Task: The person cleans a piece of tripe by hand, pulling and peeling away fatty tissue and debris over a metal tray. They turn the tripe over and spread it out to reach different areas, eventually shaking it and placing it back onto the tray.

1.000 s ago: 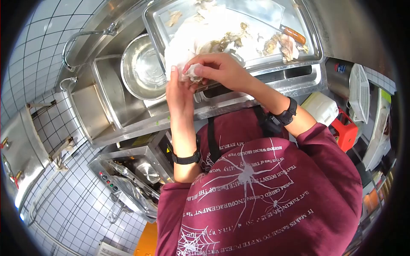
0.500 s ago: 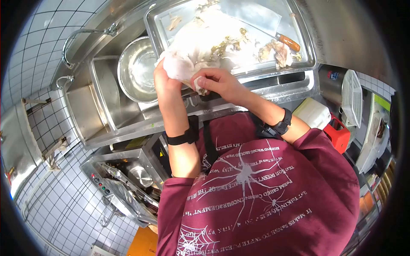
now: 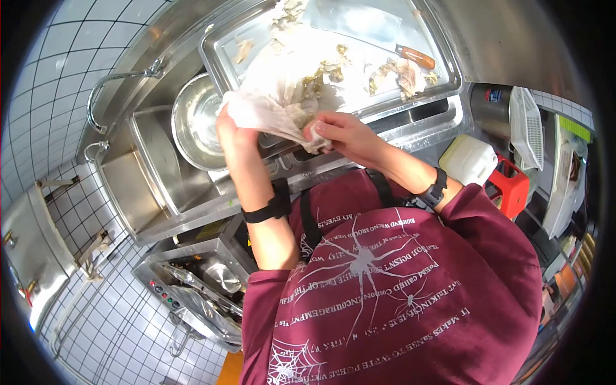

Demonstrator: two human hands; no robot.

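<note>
A pale, soft piece of raw meat (image 3: 260,115) is stretched between my two hands over the near edge of a metal tray (image 3: 359,114). My left hand (image 3: 236,133) has its fingers wrapped round the thick, white end. At the other end, my right hand (image 3: 345,133) pinches a smaller, wrinkled part. Bright glare washes out much of the tray. Greenish-brown scraps (image 3: 324,72) lie behind the meat, and more pale scraps (image 3: 410,77) are at the tray's right. A cleaver with a wooden handle (image 3: 416,56) rests at the back right of the tray.
Left of the tray, a round metal bowl (image 3: 186,125) sits in the sink, with a second basin (image 3: 131,186) beside it. A faucet (image 3: 96,102) arches at the upper left. A white jug (image 3: 468,159) and red stool (image 3: 513,189) stand at the right.
Both hands have moved slightly apart, stretching the meat between them. My left hand has shifted left and down, my right hand slightly right and down. The whole view has shifted slightly.
</note>
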